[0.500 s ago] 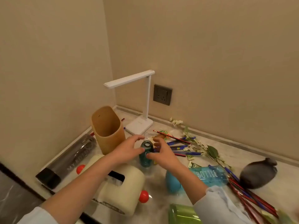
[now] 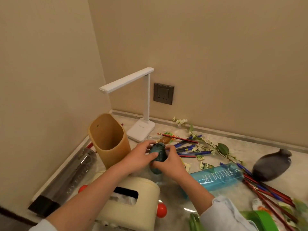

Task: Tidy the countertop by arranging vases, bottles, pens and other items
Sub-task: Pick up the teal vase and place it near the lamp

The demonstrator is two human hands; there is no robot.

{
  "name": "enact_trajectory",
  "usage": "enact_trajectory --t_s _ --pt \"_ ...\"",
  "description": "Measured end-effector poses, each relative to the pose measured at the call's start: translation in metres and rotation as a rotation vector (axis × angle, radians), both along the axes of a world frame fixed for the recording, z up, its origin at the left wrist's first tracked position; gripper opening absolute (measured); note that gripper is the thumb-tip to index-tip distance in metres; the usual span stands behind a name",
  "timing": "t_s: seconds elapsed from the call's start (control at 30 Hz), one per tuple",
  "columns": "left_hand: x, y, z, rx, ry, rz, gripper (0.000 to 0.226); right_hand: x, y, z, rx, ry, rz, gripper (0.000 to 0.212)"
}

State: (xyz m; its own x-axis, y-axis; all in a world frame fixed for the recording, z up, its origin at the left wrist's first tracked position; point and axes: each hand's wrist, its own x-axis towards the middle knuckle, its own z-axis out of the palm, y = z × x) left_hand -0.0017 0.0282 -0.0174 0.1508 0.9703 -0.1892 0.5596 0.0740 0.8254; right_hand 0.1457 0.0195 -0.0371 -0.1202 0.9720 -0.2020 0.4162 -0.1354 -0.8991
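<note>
Blur is obscuring one green item (image 2: 261, 220) at the lower right edge; the frame is cutting it off and its type cannot be told. One cream tissue box (image 2: 133, 199) with two red knobs (image 2: 161, 210) is sitting partly under the left forearm. Two "MY BOTTLE" bottles are lying on the worktop (image 2: 250, 144): a dark bottle (image 2: 66, 180) along the left wall and a blue bottle (image 2: 220, 176), whose near end is hiding behind the right forearm.

Both hands are holding one teal vase (image 2: 158, 155) beside the tan holder (image 2: 110, 139). The left hand (image 2: 138, 157) is closing its grip round the upper body, and the right hand (image 2: 168, 164) is closing its grip round the lower part. Whether the base is touching the worktop cannot be told.

Farther back, blue pens (image 2: 185, 144) and red pencils (image 2: 176, 138) are lying scattered and overlapping, so no count can be made. One grey vase (image 2: 271, 165) is lying on its side, and one white lamp (image 2: 143, 130) is standing at the wall.
</note>
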Motion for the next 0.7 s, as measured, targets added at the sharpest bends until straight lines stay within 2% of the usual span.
enact_trajectory --t_s 0.17,0.27,0.4,0.47,0.57,0.7 --pt "0.025 0.013 0.026 0.110 -0.103 0.043 0.037 0.028 0.012 0.030 -0.033 0.288 -0.096 0.049" --pt "0.053 0.020 0.046 0.092 -0.287 0.058 0.028 0.056 0.019 0.053 -0.026 0.404 -0.143 0.039" --pt "0.108 0.021 0.071 0.032 -0.454 0.041 0.037 0.103 0.021 0.087 0.006 0.542 -0.189 0.029" --pt "0.141 0.019 0.087 0.040 -0.522 0.002 0.031 0.135 0.018 0.102 0.033 0.565 -0.201 0.029" --pt "0.193 0.017 0.105 0.048 -0.585 -0.017 0.029 0.185 0.016 0.121 0.069 0.526 -0.247 0.054" --pt "0.265 0.014 0.121 0.027 -0.685 -0.052 0.033 0.259 0.011 0.143 0.159 0.430 -0.305 0.049"
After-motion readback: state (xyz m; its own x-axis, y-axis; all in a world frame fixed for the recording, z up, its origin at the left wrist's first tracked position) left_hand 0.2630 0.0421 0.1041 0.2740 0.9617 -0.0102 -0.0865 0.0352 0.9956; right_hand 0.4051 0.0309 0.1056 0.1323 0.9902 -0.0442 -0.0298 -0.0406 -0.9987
